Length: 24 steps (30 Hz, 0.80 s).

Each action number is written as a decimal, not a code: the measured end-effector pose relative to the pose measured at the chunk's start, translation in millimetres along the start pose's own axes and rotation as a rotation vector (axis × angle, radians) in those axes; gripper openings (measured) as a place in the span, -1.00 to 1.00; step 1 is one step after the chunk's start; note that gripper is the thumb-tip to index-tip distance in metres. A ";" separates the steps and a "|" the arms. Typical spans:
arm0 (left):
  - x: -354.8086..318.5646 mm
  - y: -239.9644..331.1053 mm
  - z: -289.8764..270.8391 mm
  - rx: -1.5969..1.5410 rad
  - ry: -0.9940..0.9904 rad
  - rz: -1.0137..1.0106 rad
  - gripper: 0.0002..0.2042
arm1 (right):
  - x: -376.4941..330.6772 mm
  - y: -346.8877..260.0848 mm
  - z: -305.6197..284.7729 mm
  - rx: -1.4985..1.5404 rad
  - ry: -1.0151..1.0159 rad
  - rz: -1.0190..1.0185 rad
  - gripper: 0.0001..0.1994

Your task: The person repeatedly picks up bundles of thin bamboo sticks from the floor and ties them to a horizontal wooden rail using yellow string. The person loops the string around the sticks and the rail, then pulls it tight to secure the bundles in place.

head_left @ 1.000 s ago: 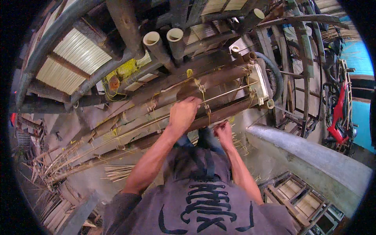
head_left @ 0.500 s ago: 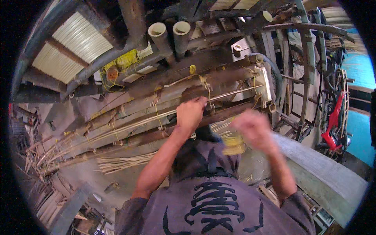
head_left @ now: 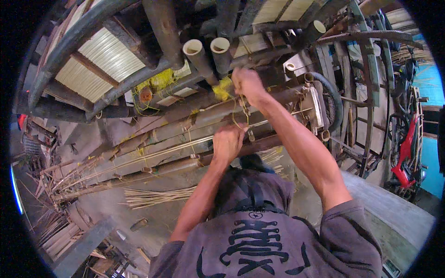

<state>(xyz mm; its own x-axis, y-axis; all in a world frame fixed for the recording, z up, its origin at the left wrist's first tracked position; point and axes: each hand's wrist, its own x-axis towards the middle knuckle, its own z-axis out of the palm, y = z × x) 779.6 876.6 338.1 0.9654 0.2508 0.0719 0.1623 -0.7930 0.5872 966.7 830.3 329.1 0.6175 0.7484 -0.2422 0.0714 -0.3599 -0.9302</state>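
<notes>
Across the long frame of dark poles run thin bamboo rods. My left hand is closed at these rods, its fingertips pinching a loop of yellow twine; the exact hold is partly hidden. Farther out, above the frame's far pole, my right hand is raised and blurred by motion. Beside its fingers swings a bundle of yellow twine, which it appears to grip. Strands of twine bind the rods and poles at several spots along the frame.
Loose bamboo sticks lie on the floor on the near side. Dark upright tubes and a yellow tangle are beyond the frame. A black tyre stands at its right end, with a red motorcycle farther right.
My right hand has swung from the near side up and over to the far side, the yellow bundle moving with it. My left hand stays at the rods. The view has shifted slightly.
</notes>
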 end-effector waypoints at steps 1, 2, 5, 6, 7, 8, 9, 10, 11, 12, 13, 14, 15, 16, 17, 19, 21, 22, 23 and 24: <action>-5.4 -7.3 3.5 0.020 -0.002 -0.022 -0.84 | -19.2 -38.9 2.2 0.255 0.053 -0.093 -0.65; -11.4 -12.8 4.9 0.042 -0.004 -0.043 -0.84 | -47.6 -80.0 1.2 0.366 0.074 -0.207 -0.68; -10.4 -11.0 -3.1 0.079 0.000 -0.034 -0.83 | -104.3 -125.7 -5.1 -0.259 0.062 -0.336 -0.66; -9.7 -15.2 2.8 0.055 0.039 0.012 -0.83 | -90.6 -110.8 -6.0 -0.561 0.072 -0.219 -0.63; -9.9 -15.5 3.5 0.091 -0.017 -0.021 -0.83 | -71.8 -75.7 -0.3 -0.728 0.095 -0.193 -0.65; -7.8 -13.3 3.3 0.129 -0.069 -0.047 -0.83 | -51.5 -41.3 0.9 -0.898 0.123 -0.161 -0.67; -3.5 -14.5 2.4 0.176 -0.105 -0.083 -0.83 | -30.9 -27.2 -5.6 -0.651 -0.313 -0.009 -0.68; -1.3 -10.9 1.5 0.024 -0.043 -0.016 -0.84 | -15.4 -2.3 0.2 -0.387 -0.373 -0.040 -0.70; -3.6 -13.6 3.1 0.051 -0.033 -0.030 -0.84 | -11.9 -3.5 11.1 -0.096 -0.253 0.015 -0.70; -6.2 -14.2 5.0 0.071 -0.020 -0.045 -0.85 | -11.7 -8.5 21.2 0.186 -0.129 0.076 -0.70; -8.2 -15.0 6.7 0.093 -0.006 -0.060 -0.85 | -13.1 -18.3 26.6 0.465 -0.002 0.135 -0.69; -8.6 -13.9 9.2 0.061 0.029 -0.034 -0.85 | -12.9 -26.6 24.4 0.065 -0.060 0.198 -0.68; -5.1 -13.2 8.1 0.035 0.066 -0.001 -0.85 | -12.6 -51.5 14.0 -0.333 -0.111 0.245 -0.66; -3.8 -12.9 6.9 0.010 0.104 0.032 -0.85 | -10.8 -65.1 8.4 -0.733 -0.160 0.286 -0.64; -7.1 -12.9 5.6 0.016 0.078 0.007 -0.85 | -3.4 -47.5 14.4 -0.699 -0.216 0.243 -0.63; -5.4 -8.1 7.0 0.016 0.043 -0.019 -0.85 | 7.8 -14.1 11.7 -0.653 -0.303 0.158 -0.63; -6.8 -10.2 10.7 0.018 0.070 0.010 -0.85 | 11.5 -11.6 11.5 -0.001 -0.054 0.151 -0.71; -7.5 -9.9 12.2 0.020 0.078 0.025 -0.84 | 15.0 -14.1 15.9 0.176 0.150 0.034 -0.74; -5.2 -8.0 14.8 0.031 0.091 0.042 -0.84 | 17.6 -16.3 18.7 0.353 0.356 -0.086 -0.76; -4.3 -7.2 14.9 0.046 0.094 0.060 -0.84 | 16.8 -22.3 23.4 0.331 0.348 -0.131 -0.78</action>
<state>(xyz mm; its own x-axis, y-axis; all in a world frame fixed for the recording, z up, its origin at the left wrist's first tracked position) 777.4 872.9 321.6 0.9506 0.2511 0.1827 0.1157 -0.8324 0.5420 957.2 863.9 339.4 0.8491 0.5244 -0.0633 -0.0516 -0.0370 -0.9980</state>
